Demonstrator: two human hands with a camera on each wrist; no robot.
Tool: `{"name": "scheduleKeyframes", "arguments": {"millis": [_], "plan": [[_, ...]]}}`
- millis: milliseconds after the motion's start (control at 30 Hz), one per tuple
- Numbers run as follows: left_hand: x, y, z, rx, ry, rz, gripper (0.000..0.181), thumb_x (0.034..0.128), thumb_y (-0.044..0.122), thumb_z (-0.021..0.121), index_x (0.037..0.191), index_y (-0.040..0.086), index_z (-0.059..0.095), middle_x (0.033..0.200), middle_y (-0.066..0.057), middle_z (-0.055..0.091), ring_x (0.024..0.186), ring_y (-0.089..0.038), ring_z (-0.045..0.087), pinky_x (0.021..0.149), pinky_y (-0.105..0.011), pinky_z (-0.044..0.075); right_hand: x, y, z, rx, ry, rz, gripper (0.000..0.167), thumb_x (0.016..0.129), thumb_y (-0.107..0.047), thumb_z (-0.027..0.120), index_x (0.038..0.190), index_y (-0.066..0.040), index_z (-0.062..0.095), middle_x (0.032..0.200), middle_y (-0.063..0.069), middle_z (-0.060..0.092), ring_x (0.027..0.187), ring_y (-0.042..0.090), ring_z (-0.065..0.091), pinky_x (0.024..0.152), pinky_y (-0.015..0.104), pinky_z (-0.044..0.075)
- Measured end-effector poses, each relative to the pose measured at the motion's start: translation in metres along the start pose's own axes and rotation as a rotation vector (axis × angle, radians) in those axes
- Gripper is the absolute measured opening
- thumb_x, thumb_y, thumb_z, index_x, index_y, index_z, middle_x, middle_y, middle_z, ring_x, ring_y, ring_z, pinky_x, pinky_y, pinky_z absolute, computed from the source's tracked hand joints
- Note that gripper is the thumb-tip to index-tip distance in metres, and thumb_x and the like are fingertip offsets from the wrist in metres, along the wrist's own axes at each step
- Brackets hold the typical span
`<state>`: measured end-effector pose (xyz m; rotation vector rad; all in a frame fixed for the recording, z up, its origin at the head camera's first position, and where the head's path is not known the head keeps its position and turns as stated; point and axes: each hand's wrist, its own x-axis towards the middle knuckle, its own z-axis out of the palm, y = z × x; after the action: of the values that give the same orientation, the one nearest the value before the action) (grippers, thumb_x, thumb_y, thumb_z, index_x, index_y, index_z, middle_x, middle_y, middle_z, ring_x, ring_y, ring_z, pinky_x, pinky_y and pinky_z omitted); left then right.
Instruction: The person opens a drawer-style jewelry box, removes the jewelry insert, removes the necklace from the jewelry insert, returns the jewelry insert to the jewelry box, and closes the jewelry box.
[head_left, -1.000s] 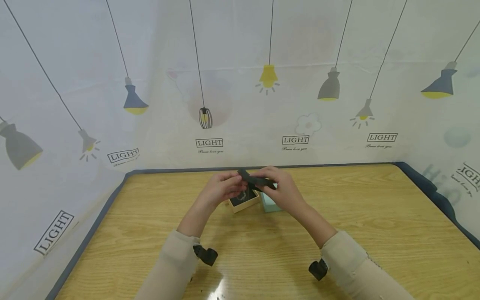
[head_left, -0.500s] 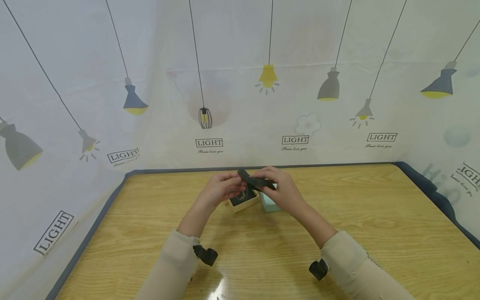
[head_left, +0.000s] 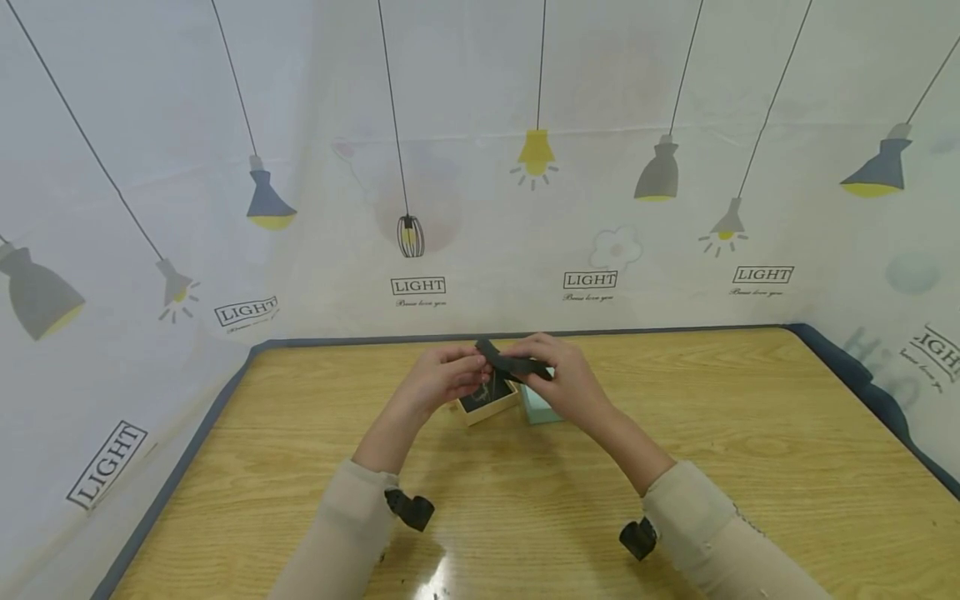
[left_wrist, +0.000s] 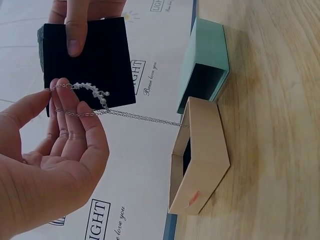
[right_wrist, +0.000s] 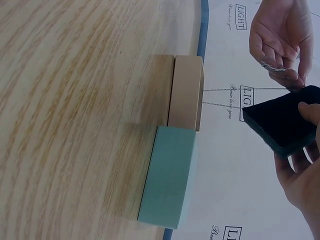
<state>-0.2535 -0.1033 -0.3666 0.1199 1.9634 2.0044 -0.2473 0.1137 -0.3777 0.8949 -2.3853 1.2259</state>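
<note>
My left hand point(head_left: 431, 383) pinches a silver chain necklace point(left_wrist: 86, 86) between thumb and fingertips, palm up. Part of the chain lies across the fingers, and two strands run on into a beige box drawer point(left_wrist: 207, 147). From the other side, my right hand point(head_left: 566, 383) grips a black foam pad point(left_wrist: 100, 65), thumb on its flat face and fingers behind. In the head view the pad point(head_left: 517, 364) is raised above the drawer, close to the left fingertips. Part of the necklace hangs in front of the pad in the left wrist view. The drawer's inside is mostly hidden.
A mint-green box sleeve point(right_wrist: 167, 175) stands on the wooden table point(head_left: 510, 517) directly beside the drawer, its opening visible in the left wrist view. Behind the table's dark blue edge hangs a pale cloth point(head_left: 480, 208) printed with lamps.
Both hands stay almost still, still holding the necklace and the pad. The bit of chain visible below the left fingers shifts slightly.
</note>
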Motion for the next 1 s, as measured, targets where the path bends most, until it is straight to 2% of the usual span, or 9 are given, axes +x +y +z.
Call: {"name": "scheduleKeyframes", "arguments": {"millis": [133,300,633,1000], "plan": [[0.0000,-0.0004,-0.0010,0.012,-0.002,0.008,0.023,0.1009,0.011,0.057,0.117,-0.004,0.062,0.083,0.009,0.071,0.082,-0.004,0.069,0.076,-0.020,0.057,0.0002,-0.0003,-0.0001,-0.003,0.000,0.001,0.024,0.088,-0.001,0.072,0.110,-0.011,0.075,0.111,0.008,0.071,0.099,0.022,0.068,0.081,0.036,0.059],[0.0005,-0.0019,-0.0019,0.010,-0.005,0.021,0.023,0.1011,0.012,0.057,0.117,-0.003,0.063,0.086,0.008,0.071,0.083,-0.004,0.069,0.078,-0.021,0.058,-0.0001,-0.0003,-0.0004,-0.008,-0.003,0.002,0.024,0.089,-0.001,0.072,0.110,-0.011,0.074,0.112,0.008,0.071,0.100,0.022,0.068,0.081,0.036,0.059],[-0.0014,0.0015,-0.0007,0.006,0.034,0.012,0.029,0.1016,0.014,0.056,0.124,-0.004,0.061,0.089,0.007,0.070,0.086,-0.005,0.069,0.083,-0.022,0.058,-0.0022,0.0034,-0.0001,-0.026,-0.005,-0.005,0.027,0.088,0.003,0.069,0.110,-0.011,0.074,0.111,0.008,0.071,0.102,0.024,0.068,0.085,0.041,0.058],[-0.0025,0.0023,-0.0005,-0.008,0.035,0.009,0.029,0.1020,0.013,0.056,0.125,-0.005,0.059,0.090,0.006,0.069,0.085,-0.005,0.068,0.082,-0.022,0.058,-0.0034,0.0020,-0.0014,-0.017,-0.004,0.027,0.025,0.089,0.002,0.069,0.111,-0.009,0.073,0.110,0.008,0.071,0.100,0.023,0.067,0.084,0.040,0.057]]}}
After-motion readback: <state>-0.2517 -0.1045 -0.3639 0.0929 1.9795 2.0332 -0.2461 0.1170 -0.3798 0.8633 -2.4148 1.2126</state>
